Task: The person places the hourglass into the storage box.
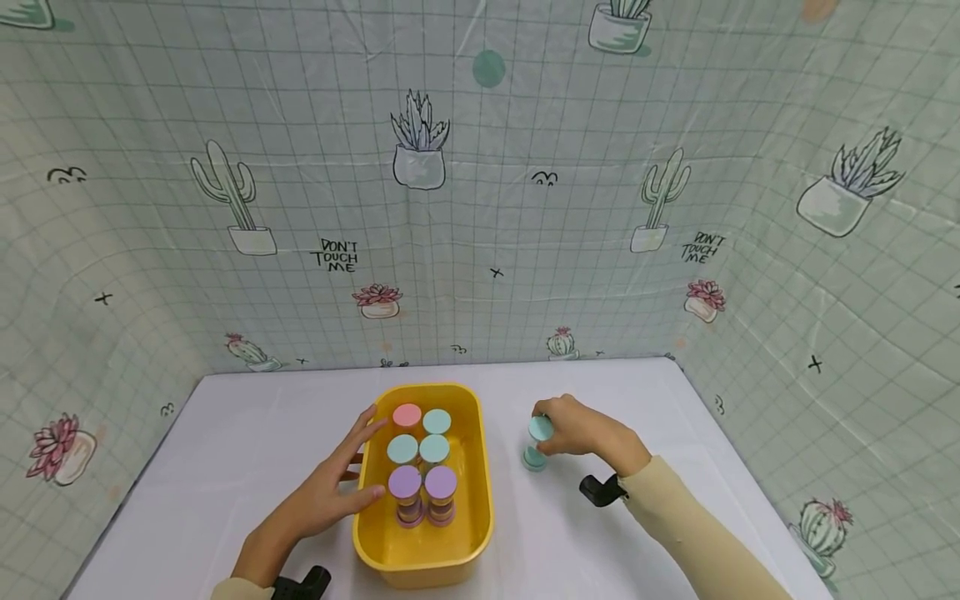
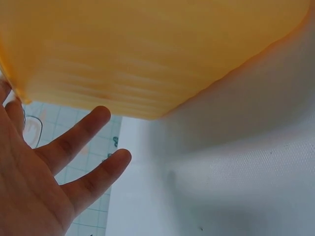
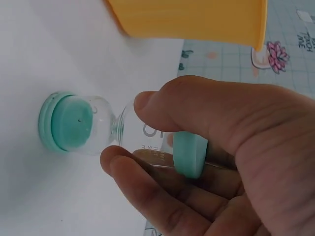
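My right hand point(image 1: 583, 427) holds a small sand timer point(image 3: 71, 123) around its upper glass bulb, thumb on one side and fingers on the other. The timer has green end caps and green sand in its lower bulb. It is upright, its base at the white table. On the left side of a yellow bin point(image 1: 476, 508), my left hand point(image 1: 324, 493) is spread, thumb and fingers by the rim. Inside the bin stand several sand timers: a pink-capped one point(image 1: 407, 415), green-capped ones point(image 1: 434, 448) and two purple-capped ones point(image 1: 405, 482).
The white table point(image 1: 270, 442) extends around the bin. Behind and at both sides hangs a grid-patterned cloth point(image 1: 495, 217) printed with cacti. The bin's wall stands to the left of the right hand, with a gap of table between.
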Demonstrator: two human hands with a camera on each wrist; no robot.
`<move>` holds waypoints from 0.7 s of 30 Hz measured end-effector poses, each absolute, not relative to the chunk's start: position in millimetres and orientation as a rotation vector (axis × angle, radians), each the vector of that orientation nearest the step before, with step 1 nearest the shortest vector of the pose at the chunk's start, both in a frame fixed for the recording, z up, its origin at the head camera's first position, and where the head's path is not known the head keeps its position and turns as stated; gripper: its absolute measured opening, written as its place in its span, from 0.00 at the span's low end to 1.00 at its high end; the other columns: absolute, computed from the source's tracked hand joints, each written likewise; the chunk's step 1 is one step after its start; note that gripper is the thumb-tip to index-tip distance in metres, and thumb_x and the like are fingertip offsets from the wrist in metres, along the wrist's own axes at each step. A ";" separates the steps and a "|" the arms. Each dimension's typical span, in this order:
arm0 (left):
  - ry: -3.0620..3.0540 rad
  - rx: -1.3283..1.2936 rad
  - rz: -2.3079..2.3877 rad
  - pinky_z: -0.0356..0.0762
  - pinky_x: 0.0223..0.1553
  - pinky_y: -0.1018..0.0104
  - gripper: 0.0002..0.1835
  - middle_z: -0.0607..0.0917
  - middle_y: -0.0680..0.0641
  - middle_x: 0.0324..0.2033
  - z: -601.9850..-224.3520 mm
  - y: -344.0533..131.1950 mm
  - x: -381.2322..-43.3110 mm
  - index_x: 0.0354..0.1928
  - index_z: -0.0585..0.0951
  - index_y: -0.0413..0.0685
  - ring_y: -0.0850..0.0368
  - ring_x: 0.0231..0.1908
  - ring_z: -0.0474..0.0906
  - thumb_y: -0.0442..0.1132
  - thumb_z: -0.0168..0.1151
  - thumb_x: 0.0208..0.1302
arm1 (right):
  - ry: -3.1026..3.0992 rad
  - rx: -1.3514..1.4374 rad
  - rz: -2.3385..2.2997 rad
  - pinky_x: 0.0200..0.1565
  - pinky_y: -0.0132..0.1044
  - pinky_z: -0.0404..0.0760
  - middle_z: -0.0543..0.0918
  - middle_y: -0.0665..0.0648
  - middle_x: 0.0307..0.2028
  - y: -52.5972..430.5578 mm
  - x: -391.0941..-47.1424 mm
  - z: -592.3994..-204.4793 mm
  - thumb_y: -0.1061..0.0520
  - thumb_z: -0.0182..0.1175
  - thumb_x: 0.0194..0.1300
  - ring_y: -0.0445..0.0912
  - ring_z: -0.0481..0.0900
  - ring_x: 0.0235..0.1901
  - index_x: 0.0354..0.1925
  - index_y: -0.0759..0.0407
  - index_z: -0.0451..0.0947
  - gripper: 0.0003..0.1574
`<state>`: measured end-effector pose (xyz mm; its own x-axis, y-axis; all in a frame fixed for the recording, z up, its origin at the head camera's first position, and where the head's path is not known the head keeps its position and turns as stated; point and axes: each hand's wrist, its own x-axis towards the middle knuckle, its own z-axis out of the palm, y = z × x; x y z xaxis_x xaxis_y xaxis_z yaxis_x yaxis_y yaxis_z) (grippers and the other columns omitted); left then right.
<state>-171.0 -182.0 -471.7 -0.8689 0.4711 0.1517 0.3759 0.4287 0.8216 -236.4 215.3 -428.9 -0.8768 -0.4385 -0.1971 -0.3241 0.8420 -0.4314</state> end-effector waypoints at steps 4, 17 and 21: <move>2.564 0.769 1.441 0.80 0.51 0.45 0.44 0.42 0.41 0.83 -472.6 -180.8 -171.0 0.81 0.58 0.57 0.32 0.63 0.74 0.45 0.66 0.66 | 2.745 -0.576 -0.552 0.43 0.42 0.84 0.85 0.56 0.40 213.9 -235.3 -429.9 0.58 0.75 0.58 0.45 0.79 0.38 0.47 0.64 0.83 0.20; 2.549 0.757 1.468 0.80 0.52 0.44 0.43 0.42 0.42 0.83 -473.9 -179.3 -170.9 0.81 0.58 0.56 0.32 0.63 0.74 0.46 0.66 0.66 | 2.765 -0.470 -0.571 0.38 0.38 0.79 0.84 0.52 0.36 209.8 -229.0 -432.9 0.59 0.71 0.59 0.44 0.76 0.34 0.47 0.59 0.81 0.17; 2.552 0.777 1.475 0.80 0.51 0.44 0.43 0.43 0.41 0.83 -474.7 -180.5 -171.7 0.80 0.59 0.55 0.32 0.62 0.75 0.45 0.66 0.66 | 2.751 -0.469 -0.622 0.38 0.39 0.80 0.83 0.54 0.37 206.0 -225.6 -432.0 0.63 0.70 0.60 0.46 0.75 0.34 0.49 0.61 0.80 0.18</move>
